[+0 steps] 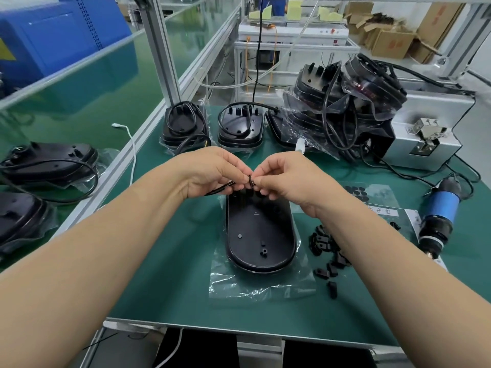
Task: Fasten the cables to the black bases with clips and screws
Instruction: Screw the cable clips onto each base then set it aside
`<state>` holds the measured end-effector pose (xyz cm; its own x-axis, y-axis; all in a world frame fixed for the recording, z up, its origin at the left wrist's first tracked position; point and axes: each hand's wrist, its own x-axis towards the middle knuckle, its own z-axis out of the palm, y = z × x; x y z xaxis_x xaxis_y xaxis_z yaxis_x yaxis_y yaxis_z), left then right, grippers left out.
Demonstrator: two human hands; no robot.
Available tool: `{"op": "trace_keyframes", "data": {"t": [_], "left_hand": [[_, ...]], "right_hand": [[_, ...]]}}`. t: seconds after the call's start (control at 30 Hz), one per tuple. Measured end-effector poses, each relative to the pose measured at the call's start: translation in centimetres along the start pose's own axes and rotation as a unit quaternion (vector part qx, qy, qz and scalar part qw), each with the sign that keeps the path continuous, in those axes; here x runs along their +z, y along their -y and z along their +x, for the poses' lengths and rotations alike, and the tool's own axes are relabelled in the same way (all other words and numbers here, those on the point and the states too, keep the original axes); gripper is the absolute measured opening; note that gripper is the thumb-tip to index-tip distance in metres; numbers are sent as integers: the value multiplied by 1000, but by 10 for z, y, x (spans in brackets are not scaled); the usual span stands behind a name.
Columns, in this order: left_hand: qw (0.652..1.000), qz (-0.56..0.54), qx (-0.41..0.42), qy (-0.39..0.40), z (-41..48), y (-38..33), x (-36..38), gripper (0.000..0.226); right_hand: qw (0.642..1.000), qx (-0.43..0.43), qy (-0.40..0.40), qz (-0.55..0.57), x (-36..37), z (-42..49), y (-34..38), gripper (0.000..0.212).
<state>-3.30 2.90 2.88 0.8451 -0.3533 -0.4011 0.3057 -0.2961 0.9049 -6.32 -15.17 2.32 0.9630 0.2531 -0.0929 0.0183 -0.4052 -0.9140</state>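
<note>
A black oval base (259,235) lies on a clear plastic bag (239,285) in the middle of the green mat. Above its far end both hands meet. My left hand (212,173) pinches a thin black cable (220,188) that trails out to the left below the fingers. My right hand (281,176) pinches a small black clip (252,181) at the cable's end, fingertip to fingertip with the left. A scatter of several loose black clips (328,251) lies on the mat right of the base, partly hidden by my right forearm.
An electric screwdriver (439,216) with a blue body lies at the right. A grey screw feeder box (425,144) stands behind it. Bases with cables (240,126) stand in a row at the back, beside a bagged pile (342,102). More bases (47,163) lie at the left.
</note>
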Motion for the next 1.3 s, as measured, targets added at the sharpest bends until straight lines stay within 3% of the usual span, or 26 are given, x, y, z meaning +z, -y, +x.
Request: {"op": "trace_keyframes", "data": {"t": [0.1, 0.27, 0.43, 0.7, 1.3], "left_hand": [[1000, 2, 3, -10, 0, 1, 1, 15], [1000, -16, 3, -18, 0, 2, 3, 14], [1000, -6, -2, -26, -1, 0, 4, 14], [1000, -5, -4, -29, -2, 0, 3, 16], [998, -25, -9, -53, -2, 1, 6, 17]], "right_hand": [[998, 17, 12, 52, 0, -1, 1, 22], [998, 16, -45, 35, 13, -4, -4, 22], [984, 51, -41, 164, 8, -5, -7, 21], [964, 81, -49, 249, 7, -5, -8, 15], [975, 51, -102, 193, 21, -4, -15, 15]]}}
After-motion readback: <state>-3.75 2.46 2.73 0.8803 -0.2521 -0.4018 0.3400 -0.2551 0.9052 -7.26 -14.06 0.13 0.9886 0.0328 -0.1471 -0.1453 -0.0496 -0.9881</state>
